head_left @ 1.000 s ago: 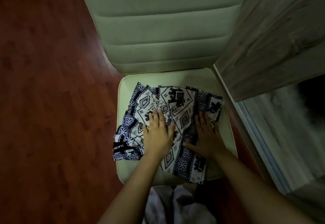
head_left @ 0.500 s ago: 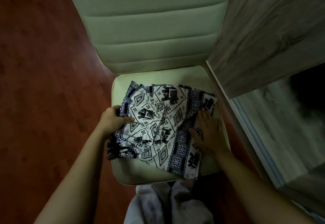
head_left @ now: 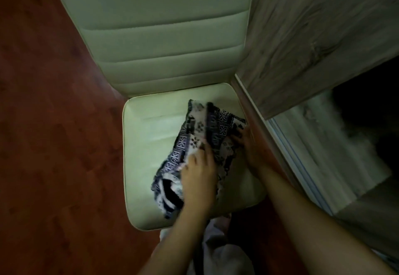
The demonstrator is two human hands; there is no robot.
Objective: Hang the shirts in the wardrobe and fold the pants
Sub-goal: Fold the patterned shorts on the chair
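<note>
The black-and-white patterned pants (head_left: 194, 136) lie folded into a narrow bundle on the right half of the cream chair seat (head_left: 149, 145). My left hand (head_left: 199, 177) rests palm down on top of the bundle, fingers stretched toward its middle and thumb showing on the cloth. At the bundle's right edge my right hand (head_left: 248, 147) lies against the cloth, close to the seat's right side; its fingertips touch the fabric. Motion blur hides the finer finger detail.
The chair's padded backrest (head_left: 162, 37) rises behind the seat. A wood-grain wardrobe panel (head_left: 313, 37) and a sliding track (head_left: 291, 145) stand tight against the chair's right. Red-brown wooden floor (head_left: 54, 145) spreads left. A pale garment (head_left: 218, 251) hangs below the seat's front edge.
My left hand took the pants' left edge and brought it over to the right, so the spread cloth became a narrow bundle. My right hand stayed at the right side.
</note>
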